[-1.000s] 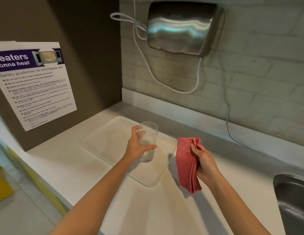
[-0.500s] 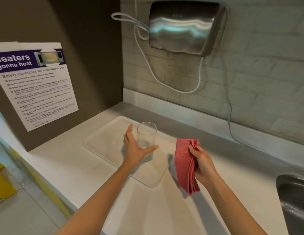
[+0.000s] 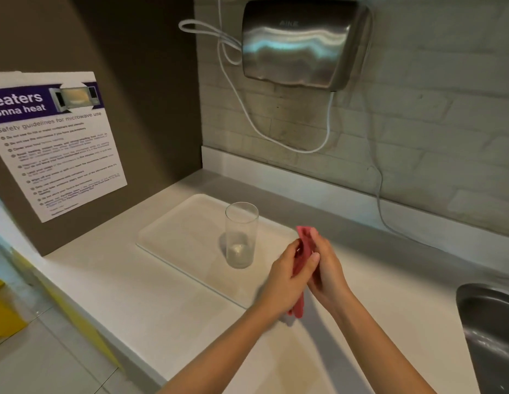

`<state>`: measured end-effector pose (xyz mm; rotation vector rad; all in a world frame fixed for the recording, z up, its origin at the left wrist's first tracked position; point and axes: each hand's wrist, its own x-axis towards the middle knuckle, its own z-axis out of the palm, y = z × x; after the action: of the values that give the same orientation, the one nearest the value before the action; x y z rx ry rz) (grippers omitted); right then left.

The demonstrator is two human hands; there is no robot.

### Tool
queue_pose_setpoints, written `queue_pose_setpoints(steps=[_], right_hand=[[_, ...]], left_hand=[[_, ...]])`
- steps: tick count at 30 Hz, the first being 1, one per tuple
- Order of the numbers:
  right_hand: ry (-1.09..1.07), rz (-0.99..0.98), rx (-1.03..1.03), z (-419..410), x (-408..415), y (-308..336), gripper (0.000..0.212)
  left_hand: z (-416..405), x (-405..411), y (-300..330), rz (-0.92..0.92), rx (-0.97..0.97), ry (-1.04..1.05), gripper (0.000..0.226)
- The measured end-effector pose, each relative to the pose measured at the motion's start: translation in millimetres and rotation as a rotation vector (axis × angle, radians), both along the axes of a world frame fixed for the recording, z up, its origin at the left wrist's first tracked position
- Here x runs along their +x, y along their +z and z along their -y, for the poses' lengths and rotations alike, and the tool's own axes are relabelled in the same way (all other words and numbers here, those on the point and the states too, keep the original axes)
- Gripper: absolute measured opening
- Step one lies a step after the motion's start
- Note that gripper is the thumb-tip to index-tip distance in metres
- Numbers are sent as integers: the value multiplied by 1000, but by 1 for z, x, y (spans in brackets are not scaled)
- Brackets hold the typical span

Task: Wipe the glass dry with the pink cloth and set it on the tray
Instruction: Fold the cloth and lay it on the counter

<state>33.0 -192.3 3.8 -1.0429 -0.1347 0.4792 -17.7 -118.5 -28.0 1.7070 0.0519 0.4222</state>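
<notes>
Clear cylindrical glass (image 3: 241,236) upright on the white tray (image 3: 173,237), just left of your left hand (image 3: 287,282) and right hand (image 3: 327,275), both clasping the folded pink cloth (image 3: 304,245).

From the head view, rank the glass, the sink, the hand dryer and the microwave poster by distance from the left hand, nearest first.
Measured from the left hand, which grips the pink cloth:
1. Glass, upright on the tray, just beyond and left.
2. Sink, at the counter's right edge.
3. Poster on the left wall and hand dryer high on the back wall: too close to call.
</notes>
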Motion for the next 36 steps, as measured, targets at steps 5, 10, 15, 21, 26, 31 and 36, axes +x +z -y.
queue_pose_setpoints(steps=[5, 10, 15, 21, 26, 31, 36], right_hand=[[-20, 615, -597, 20, 17, 15, 11], [329, 942, -934, 29, 41, 48, 48], [222, 1120, -1120, 22, 38, 62, 12], [283, 1111, -1116, 35, 25, 75, 12], [198, 1030, -1252, 32, 50, 54, 12], [100, 1015, -1661, 22, 67, -15, 34], [229, 986, -1666, 22, 58, -52, 37]], left_hand=[[-25, 10, 2, -26, -240, -13, 31], [-34, 14, 6, -66, -168, -111, 30], [-38, 8, -7, -181, -293, -186, 42], [-48, 0, -30, -328, -90, -326, 31], [-44, 1, -27, -410, 91, -354, 29], [-28, 8, -31, -466, 729, -145, 47], [-24, 9, -33, -477, 847, -102, 55]])
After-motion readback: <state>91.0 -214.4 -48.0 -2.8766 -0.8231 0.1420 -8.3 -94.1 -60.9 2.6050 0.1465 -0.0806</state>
